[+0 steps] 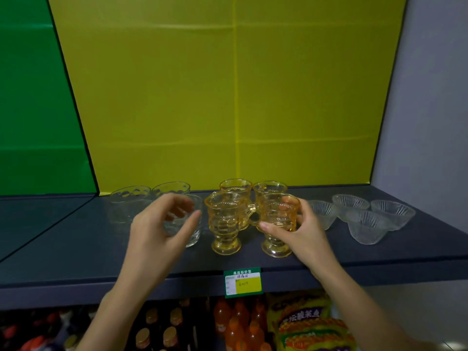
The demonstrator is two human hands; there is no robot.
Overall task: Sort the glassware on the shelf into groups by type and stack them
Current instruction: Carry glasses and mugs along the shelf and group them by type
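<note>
On the dark shelf point(76, 244) stand three kinds of glassware. Clear tumblers sit at the left: two at the back point(126, 201) and one at the front point(192, 224). Amber footed mugs fill the middle, with two at the back point(235, 187). My left hand point(154, 224) curls around the front clear tumbler, fingers apart, and contact is unclear. My right hand point(301, 229) grips the front right amber mug point(278, 224), which stands on the shelf beside the front left amber mug point(225, 221). Several clear ribbed bowls point(367, 224) sit at the right.
A yellow back panel point(228, 97) rises behind the shelf, with a green panel point(33, 97) to the left and a grey wall at the right. A price tag point(243, 282) hangs on the shelf's front edge. Orange drink bottles point(235, 323) and snack packets point(306, 323) fill the shelf below.
</note>
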